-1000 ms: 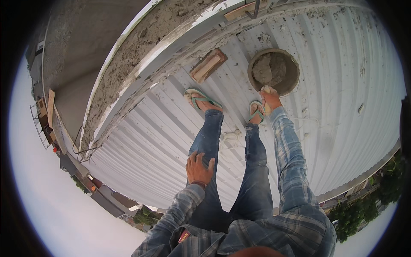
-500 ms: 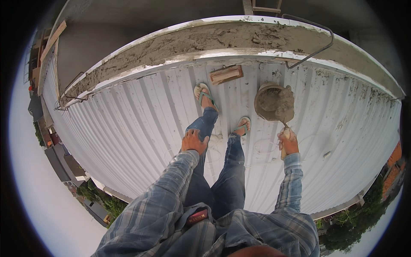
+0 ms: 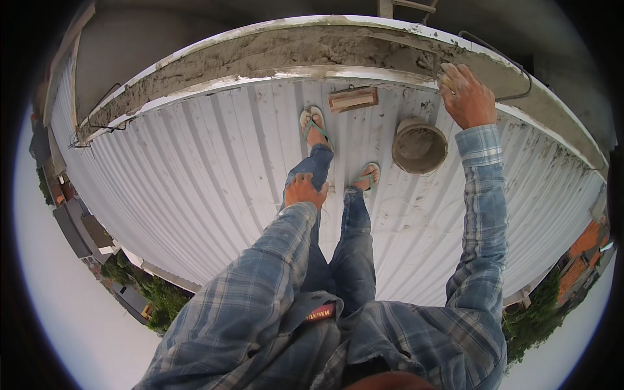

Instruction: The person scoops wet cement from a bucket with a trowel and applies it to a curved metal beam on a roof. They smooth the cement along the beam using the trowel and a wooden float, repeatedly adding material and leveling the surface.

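Note:
My right hand (image 3: 467,96) is closed around the pale handle of a trowel (image 3: 446,67) above the right part of the wall top. The trowel's blade is hard to tell from the grey mortar (image 3: 292,49) that lies along the wall between two pale edge boards (image 3: 273,75). My left hand (image 3: 305,190) lies on my left knee with its fingers apart, holding nothing. A round bucket (image 3: 398,144), smeared with mortar inside, stands on the roof below my right hand. To its left, a wooden float (image 3: 353,99) lies close to the wall.
White corrugated roofing (image 3: 214,195) slopes under my sandalled feet, with mortar splashes near the wall. Bent metal rod clamps (image 3: 528,88) grip the boards at the right and far left. Beyond the wall is a dark recess with a wooden ladder end (image 3: 416,6). Houses and trees lie below the roof edges.
My right hand has moved up from the bucket to the wall top with the trowel. The mortar heaped on the trowel has left the bucket. My left hand stays on the knee.

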A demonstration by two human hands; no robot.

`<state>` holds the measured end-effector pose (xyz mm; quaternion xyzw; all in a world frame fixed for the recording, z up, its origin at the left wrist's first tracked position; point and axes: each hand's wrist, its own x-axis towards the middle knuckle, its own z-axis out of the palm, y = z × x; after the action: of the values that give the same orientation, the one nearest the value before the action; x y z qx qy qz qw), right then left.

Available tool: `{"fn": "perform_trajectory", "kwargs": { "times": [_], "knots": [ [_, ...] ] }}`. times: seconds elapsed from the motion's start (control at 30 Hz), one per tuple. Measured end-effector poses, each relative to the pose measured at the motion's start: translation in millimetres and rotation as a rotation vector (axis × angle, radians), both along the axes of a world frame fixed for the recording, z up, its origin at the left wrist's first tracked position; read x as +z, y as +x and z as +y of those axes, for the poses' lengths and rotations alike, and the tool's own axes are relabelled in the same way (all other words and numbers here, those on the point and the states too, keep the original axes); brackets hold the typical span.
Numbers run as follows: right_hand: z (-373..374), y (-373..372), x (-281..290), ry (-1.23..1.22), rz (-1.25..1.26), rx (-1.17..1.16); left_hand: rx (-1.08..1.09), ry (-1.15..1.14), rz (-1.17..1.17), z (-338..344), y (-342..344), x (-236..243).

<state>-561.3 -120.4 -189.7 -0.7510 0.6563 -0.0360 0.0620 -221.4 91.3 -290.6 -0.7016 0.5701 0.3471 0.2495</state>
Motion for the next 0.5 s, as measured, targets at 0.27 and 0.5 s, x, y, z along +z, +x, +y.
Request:
{"fn": "perform_trajectory", "kwargs": {
  "times": [0.27,0.5],
  "knots": [
    [208,-55,-30,0.378,-0.341,-0.533,0.042,-0.01,-0.034,3,-4,-4],
    [303,-115,-338,0.799,0.092,-0.882,-0.075,0.004,0.028,18,5,-20]
  ]
}}
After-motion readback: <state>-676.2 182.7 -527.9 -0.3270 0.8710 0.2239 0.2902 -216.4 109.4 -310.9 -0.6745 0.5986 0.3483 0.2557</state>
